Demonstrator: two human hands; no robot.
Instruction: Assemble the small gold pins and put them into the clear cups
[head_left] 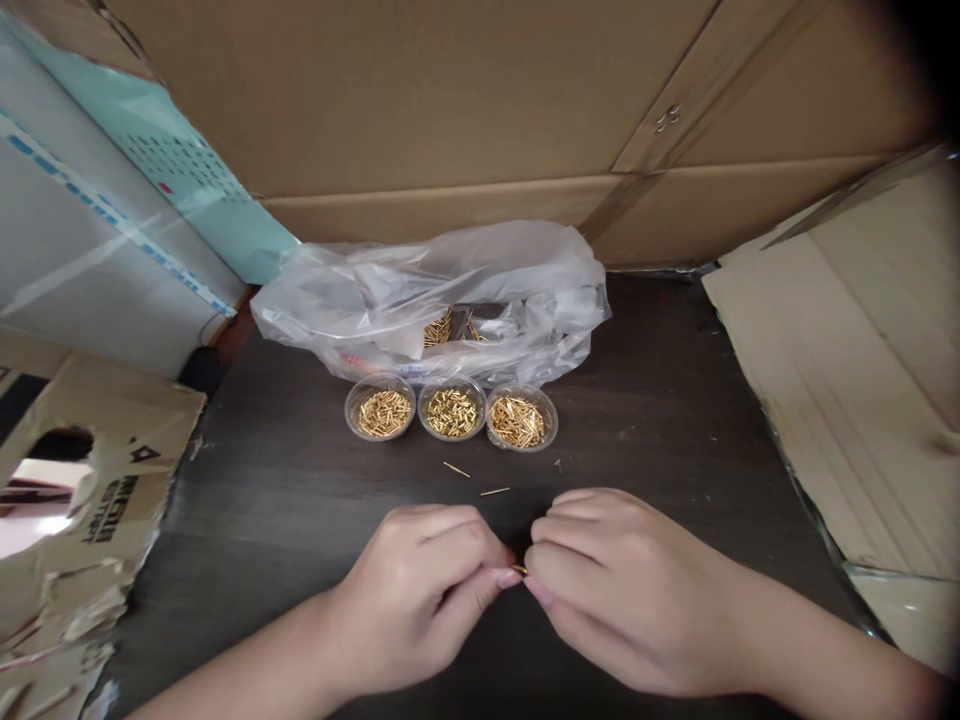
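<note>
My left hand [427, 590] and my right hand [630, 590] meet low over the dark table, both with closed fingers. Between the two thumb-and-finger pinches shows a small gold-coloured metal pin [519, 570]; the fingertips cover most of it. Just beyond my hands lie two thin gold pins, one loose pin [457, 469] angled and another loose pin [495, 491] almost level. Behind them stand three clear round cups in a row: a left cup [349, 412], a middle cup [422, 415] and a right cup [554, 428], each holding many small gold metal pieces.
A crumpled clear plastic bag [360, 300] with more gold pins [439, 328] inside sits behind the cups. Cardboard walls enclose the dark tabletop [637, 400]: a back panel [420, 100], a right panel [862, 350] and a torn left box [142, 470]. A tiny scrap [557, 466] lies right of the pins.
</note>
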